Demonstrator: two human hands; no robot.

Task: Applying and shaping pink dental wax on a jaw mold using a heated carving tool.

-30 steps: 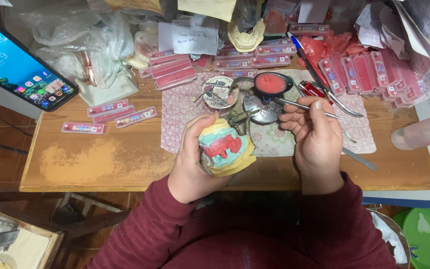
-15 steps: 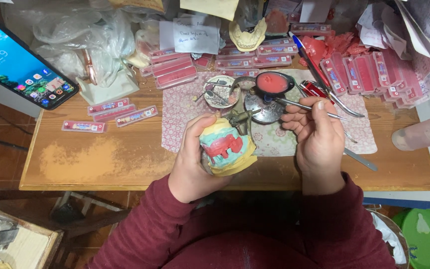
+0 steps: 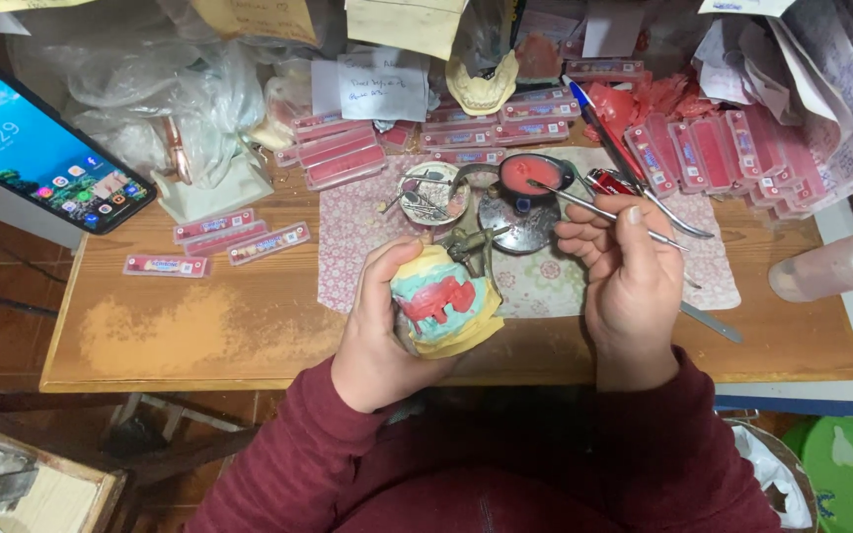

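Your left hand wraps around the dental model, tilting its red wax face up toward you, probably so you can see the surface. Your right hand, at three o'clock of it, pinches a thin metal tool, whose tip reaches to eleven o'clock into the dish of red wax. Both sit over the patterned cloth on the wooden table.

- smartphone lying lit at the desk's far left
- pink bottle lying at the right (on its side)
- clear plastic bags sitting behind
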